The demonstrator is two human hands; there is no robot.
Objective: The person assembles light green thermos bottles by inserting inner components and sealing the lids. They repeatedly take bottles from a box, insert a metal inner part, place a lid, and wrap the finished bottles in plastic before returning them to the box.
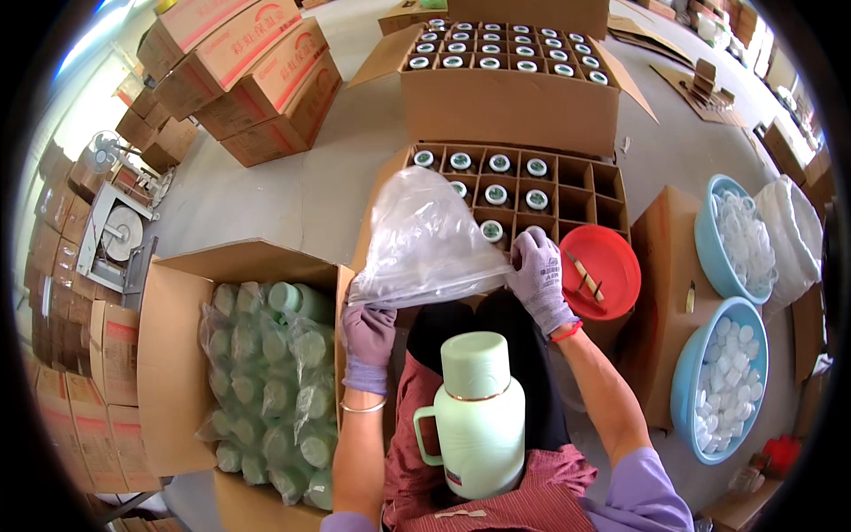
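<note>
A clear plastic bag (424, 239) stretches between my two gloved hands, puffed up in its middle. My left hand (369, 332) is closed on the bag's near left corner. At the opposite end, my right hand (538, 270) pinches its right corner, next to a red bowl (612, 257) with a small knife in it. On my lap stands a pale green thermos jug (481, 434), upright, with its lid on and its handle to the left. Behind the bag is a divided carton (581, 177) partly filled with white-capped bottles (500, 164).
At left, an open carton (177, 355) holds several bagged green jugs (266, 381). Two blue basins at right hold white caps (727, 381) and clear plastic rings (743, 239). A full carton (510, 106) stands beyond, with stacked boxes (257, 97) at far left.
</note>
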